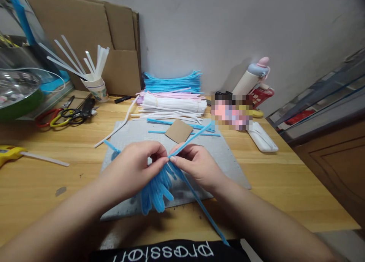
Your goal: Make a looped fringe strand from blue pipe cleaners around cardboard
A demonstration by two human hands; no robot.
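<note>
My left hand (146, 159) and my right hand (196, 163) meet over the grey mat, thumbs and forefingers pinched close together. Between them is a piece made of blue pipe cleaners (156, 193), its loops hanging below my left hand. One long blue stem rises from the pinch to the upper right, and another trails down to my shirt. A short blue end sticks out left of my left wrist. Behind my hands, a square of cardboard (179, 131) lies across a few loose blue stems (155, 132).
Bundles of blue (172, 81) and white pipe cleaners (173, 103) lie by the wall. At left are scissors (71, 116), a paper cup (97, 89) of glue sticks and a yellow glue gun (11, 153). A bottle (248, 79) and a white case (262, 136) are at right.
</note>
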